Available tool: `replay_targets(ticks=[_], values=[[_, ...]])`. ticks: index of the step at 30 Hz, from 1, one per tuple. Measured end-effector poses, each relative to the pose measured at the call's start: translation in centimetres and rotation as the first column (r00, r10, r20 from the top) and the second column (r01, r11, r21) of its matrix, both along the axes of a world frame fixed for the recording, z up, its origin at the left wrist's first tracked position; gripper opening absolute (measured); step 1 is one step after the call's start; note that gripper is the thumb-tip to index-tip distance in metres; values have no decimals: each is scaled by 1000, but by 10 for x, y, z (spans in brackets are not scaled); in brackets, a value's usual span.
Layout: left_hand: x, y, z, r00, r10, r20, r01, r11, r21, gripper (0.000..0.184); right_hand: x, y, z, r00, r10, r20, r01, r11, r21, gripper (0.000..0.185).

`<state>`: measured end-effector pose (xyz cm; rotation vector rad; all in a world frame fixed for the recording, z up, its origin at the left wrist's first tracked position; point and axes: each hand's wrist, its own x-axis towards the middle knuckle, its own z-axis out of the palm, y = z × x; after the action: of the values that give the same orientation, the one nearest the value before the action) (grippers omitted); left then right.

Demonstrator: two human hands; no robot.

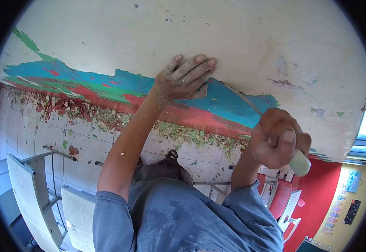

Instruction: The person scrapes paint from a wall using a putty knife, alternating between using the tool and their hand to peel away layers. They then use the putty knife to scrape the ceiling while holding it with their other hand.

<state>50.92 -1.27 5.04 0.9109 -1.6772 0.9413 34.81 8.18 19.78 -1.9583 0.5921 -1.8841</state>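
My left hand (187,77) lies against the wall (250,38) with its fingers stretched out, dusted with pale powder. It touches the upper edge of the remaining blue paint (225,103). Closed in a fist, my right hand (277,138) grips a scraper (301,164) by its pale handle. The scraper's thin blade runs up to the wall, to the right of my left fingertips, at the edge of the blue paint. Patches of green paint (103,98) and red paint (183,115) show lower down. Most of the wall above is bare off-white.
Paint flakes (86,111) litter the tiled floor (95,145) along the wall's foot. Desks with metal frames (29,197) stand at the lower left. A red chair (280,197) is at the lower right, near a red wall section (323,189) and a window (362,134).
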Motion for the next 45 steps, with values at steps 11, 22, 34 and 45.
replay_targets(ticks=[11,22,34,45], values=[[21,-5,-9,947,50,-316,-58,998,-18,48,15,-6,-2,992,-80,96,88,993,-78,21],[25,-8,-11,960,63,-274,-76,996,-38,50,25,-9,4,999,12,-34,-18,987,-159,19],[26,-4,-9,961,35,-274,-41,999,-17,69,32,-10,0,997,-29,-78,25,998,-58,16],[28,0,-11,974,51,-223,-45,998,32,74,32,3,1,991,130,23,-131,991,38,17]])
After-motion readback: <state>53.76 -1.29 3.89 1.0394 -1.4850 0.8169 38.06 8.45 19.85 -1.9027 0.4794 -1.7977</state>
